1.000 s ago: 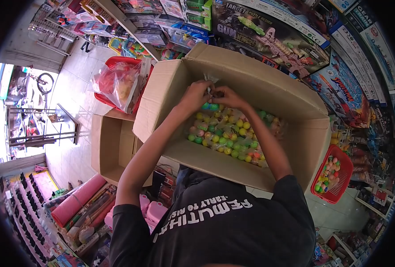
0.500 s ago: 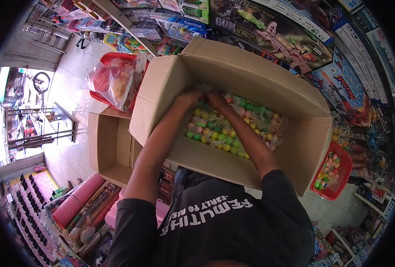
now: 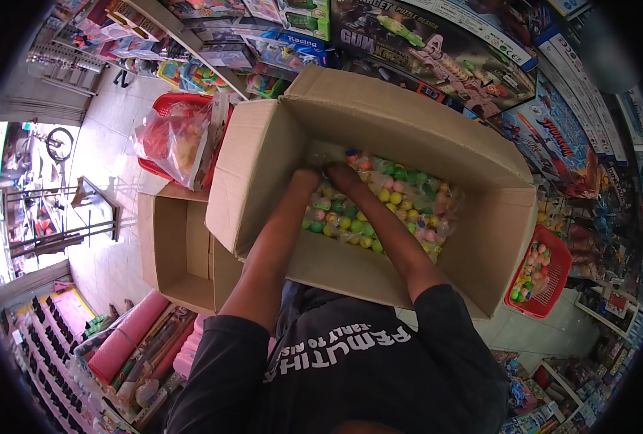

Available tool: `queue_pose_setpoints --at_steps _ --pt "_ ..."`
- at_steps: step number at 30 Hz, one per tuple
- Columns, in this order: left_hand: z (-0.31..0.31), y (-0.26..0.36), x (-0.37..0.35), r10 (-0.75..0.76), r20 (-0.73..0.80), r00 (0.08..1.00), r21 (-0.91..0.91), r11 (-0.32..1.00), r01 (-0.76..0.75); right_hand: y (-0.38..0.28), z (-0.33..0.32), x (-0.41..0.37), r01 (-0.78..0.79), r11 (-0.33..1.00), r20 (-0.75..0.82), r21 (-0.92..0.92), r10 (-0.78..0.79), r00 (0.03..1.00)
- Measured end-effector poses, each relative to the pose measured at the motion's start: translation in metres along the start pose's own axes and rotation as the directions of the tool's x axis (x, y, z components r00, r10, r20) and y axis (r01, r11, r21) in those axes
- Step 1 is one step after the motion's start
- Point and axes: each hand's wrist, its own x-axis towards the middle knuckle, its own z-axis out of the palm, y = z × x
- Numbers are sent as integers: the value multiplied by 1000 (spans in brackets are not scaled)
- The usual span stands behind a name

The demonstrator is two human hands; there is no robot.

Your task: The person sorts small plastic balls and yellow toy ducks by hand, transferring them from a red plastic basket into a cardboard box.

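The bagged coloured balls (image 3: 347, 220) lie on the bottom of the large carton (image 3: 408, 123), spread over the middle and the far-left corner, their clear wrapping seemingly what keeps them in bunches. Both arms reach in over the near wall. The left hand (image 3: 307, 178) and right hand (image 3: 341, 176) sit close together at the far-left corner, beside clear plastic (image 3: 321, 153), probably so that both can work on one spot. Their fingers curl down into shade; how far open they are, and whether either grips anything, I cannot tell. The carton opens upward just in front of the black shirt (image 3: 379, 362), which likely keeps its contents within reach. Outside, a red basket (image 3: 556, 286) with more balls stands to the right; to the left are a smaller open carton (image 3: 173, 239) and another red basket (image 3: 163, 103) bearing plastic bags (image 3: 184, 141).
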Motion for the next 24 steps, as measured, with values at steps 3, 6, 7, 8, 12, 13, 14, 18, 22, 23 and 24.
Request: queue_pose_setpoints --at_steps 3,6,7,8,12,13,14,18,22,23,24 --pt "16 -13 12 2 -44 999 -57 998 -4 -3 0 -3 0 1000 -67 5 1 998" --pt "26 -20 25 -6 -97 995 -115 993 -5 -1 -2 -6 80 993 -104 -91 -89 991" --pt "30 -21 30 -10 -111 994 -134 991 -5 -4 -3 -9 82 992 -108 -98 -92 990" --pt "40 -28 29 -12 -127 992 -152 988 -8 -7 -4 -12 79 991 -123 -109 -92 988" --pt "46 -32 40 -20 -169 985 -209 978 -15 -9 -19 -14 5 997 35 -76 -2 999" --pt "32 -27 28 8 -146 989 -77 997 -20 -8 -22 -15 5 997 30 -80 -2 1000" --pt "16 -20 14 36 -122 992 56 998 -29 -4 -27 -16 45 998 7 -33 -44 999" --pt "-23 -3 -15 57 -35 998 100 994 -54 -1 -63 -20 91 993 100 -72 -83 991" --pt "-40 7 -28 186 -23 982 175 968 -179 -12 -113 -37 88 981 110 -172 -70 991" --pt "-51 13 -47 233 29 972 186 954 -234 -19 -129 -45 139 973 124 -182 -117 985" --pt "-57 16 -61 242 22 970 205 949 -241 -31 -146 -54 186 964 139 -191 -161 977"
